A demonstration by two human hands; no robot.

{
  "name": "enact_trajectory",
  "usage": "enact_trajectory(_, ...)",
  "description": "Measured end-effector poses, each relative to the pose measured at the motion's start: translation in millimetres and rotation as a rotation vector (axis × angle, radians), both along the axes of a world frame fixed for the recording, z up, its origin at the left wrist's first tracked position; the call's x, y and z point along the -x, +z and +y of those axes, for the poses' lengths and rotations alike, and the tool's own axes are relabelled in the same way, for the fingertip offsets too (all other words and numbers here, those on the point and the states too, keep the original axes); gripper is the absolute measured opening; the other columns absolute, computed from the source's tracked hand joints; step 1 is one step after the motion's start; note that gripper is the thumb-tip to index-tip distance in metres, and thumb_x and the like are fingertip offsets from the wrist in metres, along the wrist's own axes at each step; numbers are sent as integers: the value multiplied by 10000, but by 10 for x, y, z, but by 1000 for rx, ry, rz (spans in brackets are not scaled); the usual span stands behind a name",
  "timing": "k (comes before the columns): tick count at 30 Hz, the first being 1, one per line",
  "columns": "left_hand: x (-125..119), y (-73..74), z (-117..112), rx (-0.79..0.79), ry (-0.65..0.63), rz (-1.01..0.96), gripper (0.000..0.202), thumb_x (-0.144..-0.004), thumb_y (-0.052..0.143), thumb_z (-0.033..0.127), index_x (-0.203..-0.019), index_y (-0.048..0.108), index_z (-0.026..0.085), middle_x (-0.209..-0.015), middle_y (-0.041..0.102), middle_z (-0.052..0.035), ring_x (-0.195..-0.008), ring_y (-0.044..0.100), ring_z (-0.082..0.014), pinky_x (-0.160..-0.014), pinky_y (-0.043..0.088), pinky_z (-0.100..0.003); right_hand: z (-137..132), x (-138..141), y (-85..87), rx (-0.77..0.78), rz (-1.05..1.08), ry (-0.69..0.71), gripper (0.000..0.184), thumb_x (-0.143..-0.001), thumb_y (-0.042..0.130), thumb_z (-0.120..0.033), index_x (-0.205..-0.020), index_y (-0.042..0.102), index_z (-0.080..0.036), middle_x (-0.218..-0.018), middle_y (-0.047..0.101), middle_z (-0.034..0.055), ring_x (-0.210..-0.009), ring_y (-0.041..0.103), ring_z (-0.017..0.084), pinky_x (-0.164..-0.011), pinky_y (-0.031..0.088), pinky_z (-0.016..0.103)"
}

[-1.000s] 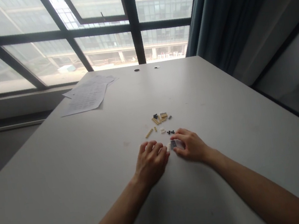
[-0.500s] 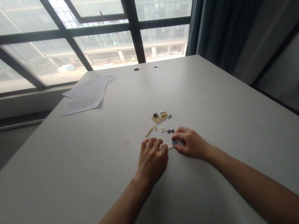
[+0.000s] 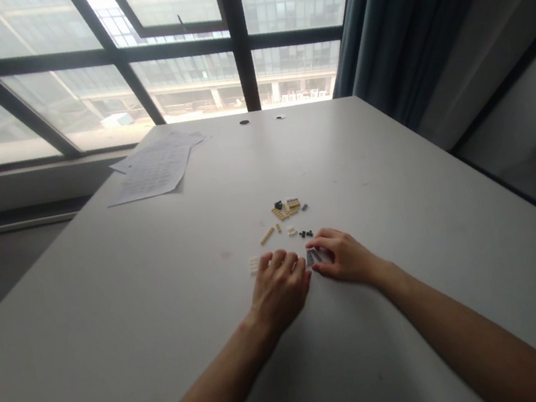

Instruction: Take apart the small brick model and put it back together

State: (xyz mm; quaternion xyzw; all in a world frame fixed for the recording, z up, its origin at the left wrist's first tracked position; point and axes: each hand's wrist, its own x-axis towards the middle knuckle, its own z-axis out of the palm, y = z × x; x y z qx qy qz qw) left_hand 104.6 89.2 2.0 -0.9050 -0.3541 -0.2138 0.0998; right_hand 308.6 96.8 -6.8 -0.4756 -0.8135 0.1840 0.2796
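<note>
1. Left hand (image 3: 283,286) has shifted rightward, baring a white studded plate (image 3: 254,265) on its side nearer the desk's (image 3: 114,318) left edge.
2. Right hand (image 3: 340,254): grip pinched on a grey building-brick piece (image 3: 309,258), between the hands, well short of the far edge.
3. Left grip curled; cannot tell what's inside.
4. Attention apparently on grey, the plate left alone.

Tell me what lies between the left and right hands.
In the head view, small grey pieces lie between the left hand and the right hand.
</note>
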Motion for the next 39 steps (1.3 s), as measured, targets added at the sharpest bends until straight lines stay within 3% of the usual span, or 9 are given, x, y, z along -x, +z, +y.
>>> enact_trajectory(4,0,-7,8,29,-37,26,145,-899,515,269,-922,626,179,-869,640,-70,-866,532,-234,-805,359,-402,34,-99,22,104,62,55,426,-707,703,-164,-1130,663,-192,-1046,625,61,-765,597,144,-728,490,256)
enact_trajectory(10,20,-22,15,75,-76,30,180,-915,490,238,-1032,614,178,-1000,662,-66,-964,547,-229,-854,366,-402,81,-138,-21,158,87,55,295,-739,674,-146,-1030,708,-182,-946,632,37,-671,553,108,-663,463,228)
enact_trajectory(20,31,-30,31,73,-117,-1,190,-911,497,211,-1046,629,201,-1036,671,-64,-1043,568,-225,-898,372,-407,48,-70,-15,97,66,15,247,-739,705,-176,-985,700,-197,-896,607,22,-696,551,118,-680,454,235)
enact_trajectory(39,16,-24,35,142,-73,18,276,-918,468,244,-1155,603,204,-1193,641,-75,-1162,529,-266,-981,336,-452,4,26,-17,-3,-2,-88,199,-789,657,-188,-987,652,-190,-846,566,16,-708,532,135,-695,443,251)
